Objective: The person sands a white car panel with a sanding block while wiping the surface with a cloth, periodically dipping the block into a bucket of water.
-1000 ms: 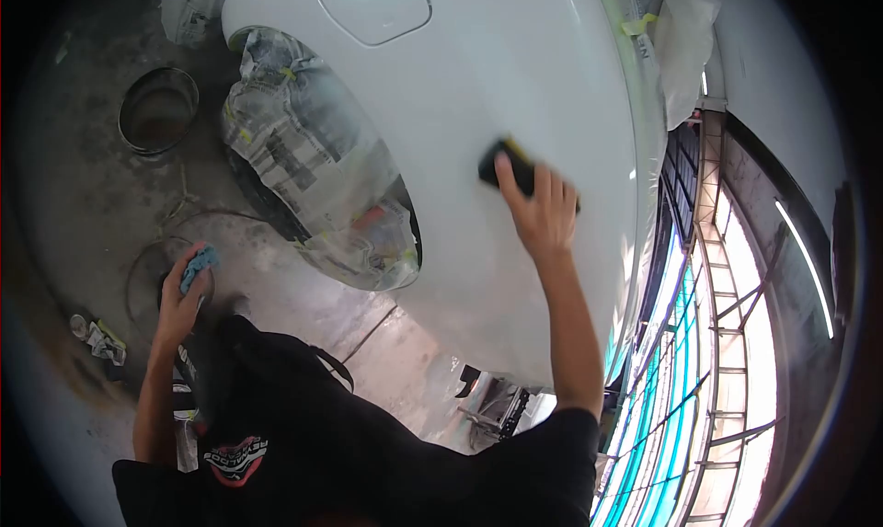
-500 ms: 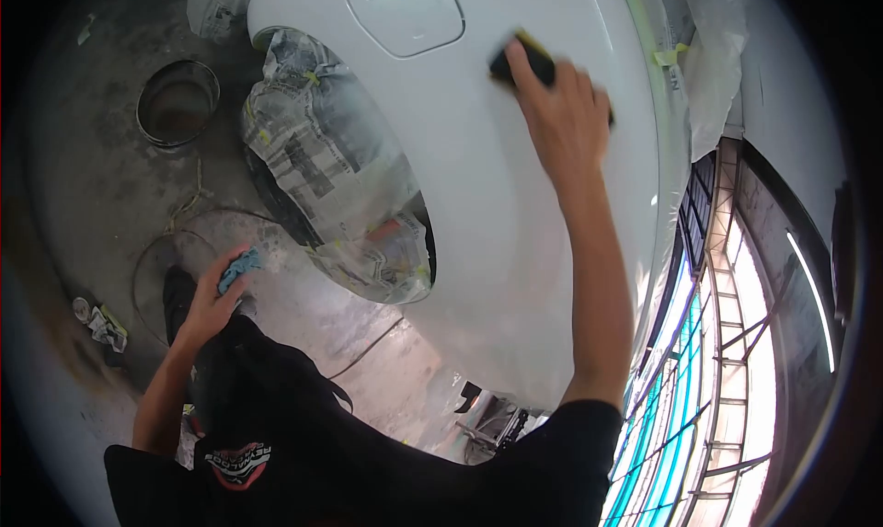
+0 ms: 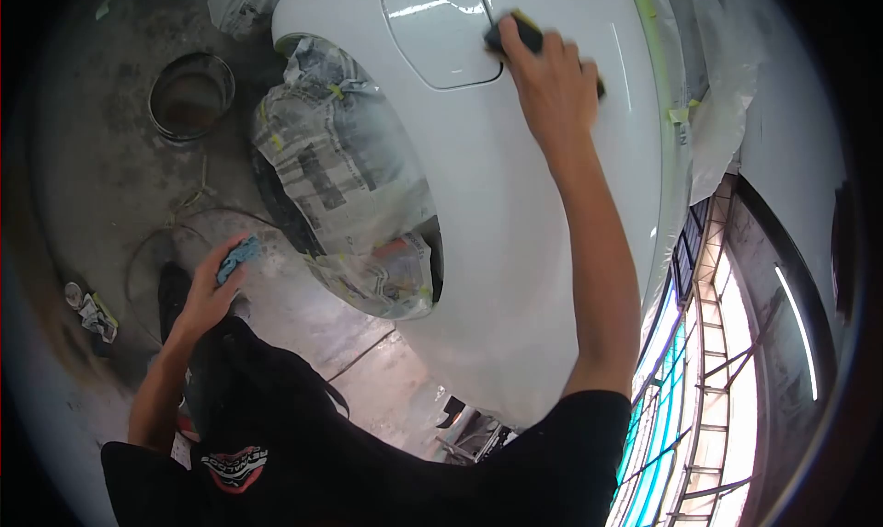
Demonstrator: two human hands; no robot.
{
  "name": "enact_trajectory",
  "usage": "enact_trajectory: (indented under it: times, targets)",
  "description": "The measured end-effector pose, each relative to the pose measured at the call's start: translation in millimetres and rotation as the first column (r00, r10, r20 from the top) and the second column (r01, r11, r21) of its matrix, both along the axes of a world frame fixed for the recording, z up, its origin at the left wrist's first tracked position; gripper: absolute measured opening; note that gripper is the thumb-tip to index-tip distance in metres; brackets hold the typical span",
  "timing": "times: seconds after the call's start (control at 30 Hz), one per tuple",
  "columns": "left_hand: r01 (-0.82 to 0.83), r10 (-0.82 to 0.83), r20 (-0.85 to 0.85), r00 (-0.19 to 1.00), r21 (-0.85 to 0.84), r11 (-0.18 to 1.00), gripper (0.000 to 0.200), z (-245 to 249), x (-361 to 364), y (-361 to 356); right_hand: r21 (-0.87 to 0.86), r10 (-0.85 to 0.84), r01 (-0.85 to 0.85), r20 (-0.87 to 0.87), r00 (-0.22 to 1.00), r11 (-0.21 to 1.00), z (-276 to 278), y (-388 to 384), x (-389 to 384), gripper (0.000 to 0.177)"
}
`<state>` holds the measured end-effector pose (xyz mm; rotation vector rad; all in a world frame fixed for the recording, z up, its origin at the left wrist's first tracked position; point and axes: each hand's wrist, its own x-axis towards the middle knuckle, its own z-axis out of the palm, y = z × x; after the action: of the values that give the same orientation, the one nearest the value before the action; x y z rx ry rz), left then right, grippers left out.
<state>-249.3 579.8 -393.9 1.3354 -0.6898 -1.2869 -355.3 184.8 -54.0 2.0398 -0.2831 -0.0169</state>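
My right hand [image 3: 559,90] is closed around a black-and-yellow sanding block [image 3: 524,34], held flat against the white car body panel [image 3: 497,196]. The block sits just beside the right edge of the fuel flap [image 3: 437,44]; its underside is hidden. Low at the left, away from the car, my left hand [image 3: 210,292] grips a crumpled blue cloth [image 3: 238,258] between thumb and fingers.
Newspaper and plastic masking [image 3: 345,173] covers the wheel opening. A bucket [image 3: 154,107] stands on the concrete floor, with a thin hose [image 3: 138,251] near it. Plastic sheeting [image 3: 722,95] hangs along the car's right side. Crumpled litter [image 3: 97,317] lies at far left.
My right hand has slid the sanding block closer to the fuel flap. The view has shifted slightly, so the car appears lower and further right. My left hand still holds the cloth.
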Motion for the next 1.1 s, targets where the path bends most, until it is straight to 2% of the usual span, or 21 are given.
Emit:
enact_trajectory:
  times: [0.07, 0.1, 0.17, 0.2, 0.27, 0.3, 0.37, 0.4, 0.47, 0.53, 0.6, 0.67, 0.77, 0.8, 0.87, 0.9, 0.97, 1.0, 1.1]
  targets:
    - [-0.062, 0.077, 0.085, 0.993, -0.169, 0.984, 0.046, 3.6, -9.5, -15.4, -0.016, 0.076, -0.075, 0.085, 0.993, 0.997, -9.0, -24.8, 42.3, 0.054]
    - [-0.081, 0.117, 0.126, 0.985, -0.26, 0.962, 0.046, 7.7, -13.3, -24.2, -0.013, 0.061, -0.06, 0.107, 0.992, 0.998, -9.5, -21.6, 42.3, 0.054]
    - [-0.065, 0.101, 0.11, 0.989, -0.293, 0.954, 0.046, 22.1, -19.5, -34.3, -0.001, 0.02, -0.02, 0.149, 0.989, 1.0, -10.9, -16.7, 31.5, 0.054]
    - [-0.053, 0.087, 0.097, 0.991, -0.308, 0.95, 0.046, 28.2, -21.4, -35.4, 0.07, -0.014, 0.003, 0.163, 0.986, 0.998, -4.6, -8.2, 6.1, 0.054]
    - [0.004, 0.009, 0.054, 0.999, -0.229, 0.973, 0.047, 34.4, -18.0, -22.6, 0.114, -0.165, 0.15, 0.14, 0.976, 0.982, 14.7, 37.1, -68.8, 0.058]
    - [0.038, -0.033, 0.032, 0.999, -0.192, 0.981, 0.047, 35.1, -13.4, -14.3, 0.07, -0.183, 0.175, 0.148, 0.972, 0.982, 16.3, 57.4, -118.1, 0.065]
    - [0.08, -0.081, -0.013, 0.997, -0.064, 0.995, 0.047, 26.9, 2.1, 3.6, -0.047, -0.17, 0.179, 0.157, 0.973, 0.983, 4.2, 97.0, -218.5, 0.065]
    - [0.1, -0.1, -0.037, 0.994, 0.004, 0.995, 0.046, 19.6, 7.6, 12.2, -0.038, -0.183, 0.192, 0.176, 0.967, 0.981, 3.0, 111.7, -237.8, 0.065]
    - [0.026, -0.023, 0.055, 0.998, -0.045, 0.999, 0.046, -0.1, 10.0, 24.0, -0.009, -0.176, 0.182, 0.225, 0.958, 0.983, -1.7, 118.4, -253.5, 0.063]
    - [0.004, 0.005, 0.119, 0.993, -0.076, 0.997, 0.046, -7.2, 10.8, 26.5, -0.095, -0.198, 0.214, 0.158, 0.967, 0.972, 20.5, 91.4, -206.7, 0.061]
    - [-0.005, 0.02, 0.138, 0.99, -0.112, 0.994, 0.046, -3.3, 2.2, 15.1, -0.108, -0.086, 0.113, 0.226, 0.97, 0.988, 45.0, 48.5, -142.9, 0.064]
    - [0.021, -0.004, 0.103, 0.995, -0.164, 0.986, 0.046, -4.0, -18.2, -4.0, -0.143, -0.047, 0.097, 0.316, 0.948, 0.985, 54.1, 18.9, -102.2, 0.065]
    - [0.113, -0.096, 0.1, 0.99, -0.178, 0.978, 0.046, 5.0, -30.2, -16.0, -0.098, -0.09, 0.126, 0.308, 0.947, 0.987, 47.4, 45.6, -133.8, 0.066]
    - [0.141, -0.127, 0.093, 0.988, -0.169, 0.976, 0.046, 6.8, -30.8, -12.7, -0.038, -0.125, 0.142, 0.289, 0.949, 0.989, 37.6, 64.3, -166.2, 0.067]
    - [0.122, -0.111, 0.086, 0.99, -0.132, 0.984, 0.045, 2.5, -25.9, 0.6, -0.044, -0.161, 0.182, 0.296, 0.941, 0.982, 13.6, 101.5, -225.2, 0.067]
    - [0.111, -0.103, 0.082, 0.991, -0.113, 0.987, 0.045, 4.8, -23.2, 2.8, -0.04, -0.18, 0.198, 0.276, 0.944, 0.979, 17.1, 104.9, -228.6, 0.066]
    - [0.11, -0.106, 0.077, 0.991, -0.054, 0.992, 0.044, 8.7, -18.7, 4.1, -0.029, -0.216, 0.23, 0.239, 0.947, 0.973, 19.8, 103.8, -234.2, 0.064]
    - [0.123, -0.121, 0.081, 0.989, -0.021, 0.992, 0.044, 13.2, -16.4, 2.7, -0.045, -0.158, 0.173, 0.237, 0.959, 0.984, 29.7, 92.0, -215.9, 0.063]
    - [0.096, -0.04, 0.205, 0.978, -0.276, 0.956, 0.044, 12.8, -37.8, -25.1, -0.057, -0.019, 0.035, 0.256, 0.967, 0.998, 62.8, 37.5, -141.3, 0.066]
